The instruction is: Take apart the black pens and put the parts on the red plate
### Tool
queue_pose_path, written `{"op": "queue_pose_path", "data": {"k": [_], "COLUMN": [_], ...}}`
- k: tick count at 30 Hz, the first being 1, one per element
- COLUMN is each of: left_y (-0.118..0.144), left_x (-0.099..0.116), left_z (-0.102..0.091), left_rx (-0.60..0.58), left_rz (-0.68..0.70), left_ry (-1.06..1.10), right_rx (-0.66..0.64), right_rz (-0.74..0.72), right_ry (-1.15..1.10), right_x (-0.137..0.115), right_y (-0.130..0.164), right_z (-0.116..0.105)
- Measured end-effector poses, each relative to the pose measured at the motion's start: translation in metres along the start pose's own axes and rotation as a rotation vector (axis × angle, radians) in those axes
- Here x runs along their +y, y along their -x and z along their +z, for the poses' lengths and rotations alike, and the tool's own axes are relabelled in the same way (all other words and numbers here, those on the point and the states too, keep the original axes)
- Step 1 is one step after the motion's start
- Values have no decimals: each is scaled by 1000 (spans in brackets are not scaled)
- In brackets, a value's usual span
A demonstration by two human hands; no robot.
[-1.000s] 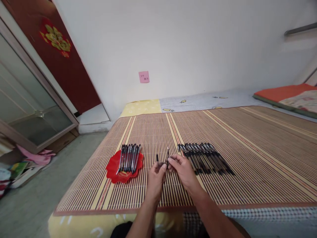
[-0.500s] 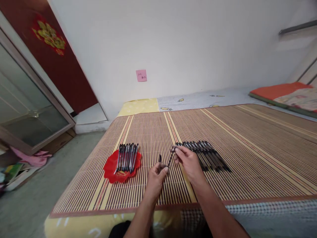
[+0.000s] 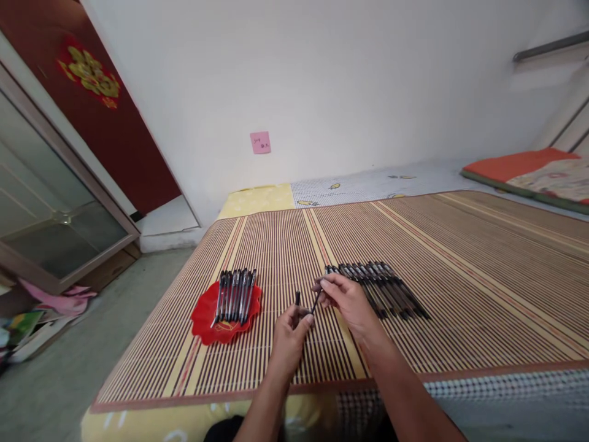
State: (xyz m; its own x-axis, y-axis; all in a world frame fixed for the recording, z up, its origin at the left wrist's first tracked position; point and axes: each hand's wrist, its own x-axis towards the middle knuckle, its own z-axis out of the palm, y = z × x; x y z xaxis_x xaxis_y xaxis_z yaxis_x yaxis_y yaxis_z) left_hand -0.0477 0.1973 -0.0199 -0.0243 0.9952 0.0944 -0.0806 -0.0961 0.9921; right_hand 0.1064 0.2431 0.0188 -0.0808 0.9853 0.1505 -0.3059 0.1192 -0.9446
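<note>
Between my two hands is a thin dark pen [image 3: 316,302], slanting up to the right. My left hand [image 3: 291,331] is closed, its thumb and fingers pinching the lower end. A short black piece, perhaps a pen cap [image 3: 297,298], sticks up from the left fingers. My right hand [image 3: 350,304] pinches the upper end, and its fingers hide the tip. Just beyond the right hand, several black pens [image 3: 396,288] lie side by side in a slanted row on the mat. To the left, several clear-barrelled pens with black caps [image 3: 237,294] rest across a red scalloped plate [image 3: 202,328].
The striped bamboo mat [image 3: 285,245] covers a bed with yellow and checked bedding [image 3: 257,199]. A folded orange and green quilt [image 3: 515,166] lies at the far right. A pink note [image 3: 261,142] is stuck to the wall. The floor [image 3: 151,276] lies to the left.
My right fingers have come slightly down and closer to the left hand, so less of the pen shows between them. The pens on the plate and in the row have not moved.
</note>
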Motion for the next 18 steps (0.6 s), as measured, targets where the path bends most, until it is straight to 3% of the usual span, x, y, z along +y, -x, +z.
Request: {"op": "queue_pose_path", "data": {"k": [4, 10, 18], "left_y": [3, 6, 9], "left_x": [5, 10, 11], "left_z": [2, 4, 2], "left_rx": [14, 45, -67], "left_rz": [-6, -63, -58], "left_ry": [30, 106, -7], "right_rx": [4, 175, 330], "right_rz": [-5, -33, -141], "right_ry": [-36, -238, -414], "right_x": [-3, -10, -23], "right_y": [1, -2, -3], "right_z": [-1, -10, -17]}}
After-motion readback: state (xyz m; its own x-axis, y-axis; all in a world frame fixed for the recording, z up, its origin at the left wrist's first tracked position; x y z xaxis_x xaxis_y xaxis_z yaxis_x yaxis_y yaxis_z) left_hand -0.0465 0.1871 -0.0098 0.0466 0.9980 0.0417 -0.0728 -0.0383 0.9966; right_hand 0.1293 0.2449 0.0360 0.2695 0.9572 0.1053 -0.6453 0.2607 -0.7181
